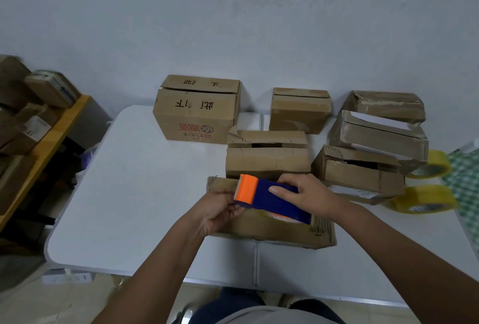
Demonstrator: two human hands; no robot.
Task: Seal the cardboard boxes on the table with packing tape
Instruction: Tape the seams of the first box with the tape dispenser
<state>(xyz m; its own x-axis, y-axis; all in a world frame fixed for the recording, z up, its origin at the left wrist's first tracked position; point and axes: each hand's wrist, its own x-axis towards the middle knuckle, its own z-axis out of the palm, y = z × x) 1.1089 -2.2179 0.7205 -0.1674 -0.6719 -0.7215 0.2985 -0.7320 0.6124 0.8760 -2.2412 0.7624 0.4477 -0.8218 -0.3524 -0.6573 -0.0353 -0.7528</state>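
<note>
we hold a blue and orange tape gun over a flat cardboard box at the near side of the white table. our right hand is wrapped around the blue body of the tape gun. our left hand pinches the orange end with curled fingers. more boxes sit behind it: a middle box just past the flat one, a big box with red print near the wall, a small box beside it, and a pile of torn boxes on the right. two yellow tape rolls lie at the right edge.
</note>
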